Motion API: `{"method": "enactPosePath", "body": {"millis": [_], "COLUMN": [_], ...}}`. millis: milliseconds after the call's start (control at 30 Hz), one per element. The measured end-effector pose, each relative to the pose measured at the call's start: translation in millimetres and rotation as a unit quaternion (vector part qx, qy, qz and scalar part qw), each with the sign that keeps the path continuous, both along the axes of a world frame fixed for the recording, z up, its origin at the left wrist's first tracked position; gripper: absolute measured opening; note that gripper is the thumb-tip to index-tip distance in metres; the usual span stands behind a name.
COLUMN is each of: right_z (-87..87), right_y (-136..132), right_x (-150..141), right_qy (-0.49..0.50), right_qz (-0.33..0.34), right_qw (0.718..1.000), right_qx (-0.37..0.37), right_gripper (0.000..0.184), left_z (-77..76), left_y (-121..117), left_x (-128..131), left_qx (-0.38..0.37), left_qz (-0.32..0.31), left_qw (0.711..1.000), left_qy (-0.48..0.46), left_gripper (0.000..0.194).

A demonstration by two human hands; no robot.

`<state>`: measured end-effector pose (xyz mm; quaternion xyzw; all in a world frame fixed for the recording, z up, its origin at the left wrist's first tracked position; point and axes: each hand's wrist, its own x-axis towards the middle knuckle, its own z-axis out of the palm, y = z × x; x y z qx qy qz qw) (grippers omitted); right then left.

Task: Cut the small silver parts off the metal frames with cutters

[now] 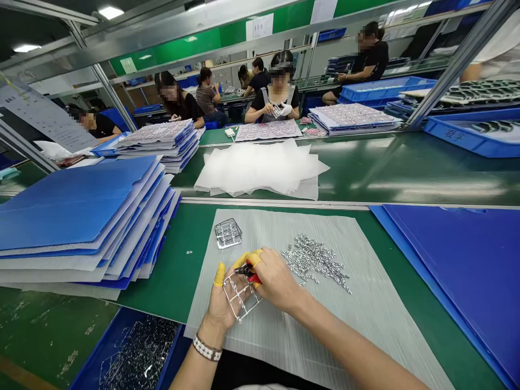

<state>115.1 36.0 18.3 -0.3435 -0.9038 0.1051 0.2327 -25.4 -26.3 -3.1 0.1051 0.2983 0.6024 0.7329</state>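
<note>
My left hand (221, 303), with yellow finger cots, holds up a small silver sprue frame (239, 304) with twisted pieces on its crossbars. Closed around red-handled nippers (252, 276) is my right hand (276, 276), also wearing yellow cots. The dark jaws of the nippers are at the upper edge of the frame, by the left fingers; whether they grip a piece I cannot tell. Right of my hands lies a pile of loose twisted silver pieces (312, 257) on a translucent white sheet (345, 330). More sprue frames (228, 233) lie stacked on the sheet's upper left.
Left stands a tall stack of blue boards and white sheets (77, 200). A blue bin (93, 363) below holds scrap frames. Blue boards (459, 254) lie right. Beyond a metal rail, white sheets (264, 168) lie on a green belt (385, 168). Several co-workers (272, 97) sit across.
</note>
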Motion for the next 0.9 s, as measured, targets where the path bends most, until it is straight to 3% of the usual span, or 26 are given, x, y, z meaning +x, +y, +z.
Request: {"method": "enactPosePath", "body": {"millis": [133,233,367,600,900], "right_z": [4.0,7.8,15.7,32.3,33.4], "right_y": [2,-4,-15,-18,-17], "right_x": [-4,-2,-8,-20,-20], "right_qy": [-0.032,-0.081,-0.143,-0.178,-0.186], "right_qz": [-0.03,-0.048,-0.024,-0.008,0.001], "right_qw": [0.999,0.995,0.987,0.979,0.977], "right_qx": [0.017,-0.012,-0.067,-0.103,-0.103], "right_gripper": [0.022,0.019,0.017,0.017,0.021], "left_z": [-3.7,-9.3,-11.3,-6.7,-10.8], "left_y": [8,12,13,12,11], "left_x": [3,-4,-6,2,3], "left_qx": [-0.005,-0.015,-0.007,0.043,0.055], "left_qz": [0.021,0.073,0.129,0.131,0.135], "left_qw": [0.999,0.997,0.989,0.983,0.975], "left_qy": [-0.045,-0.003,0.069,0.124,0.169], "left_gripper": [0.05,0.055,0.061,0.061,0.06]}}
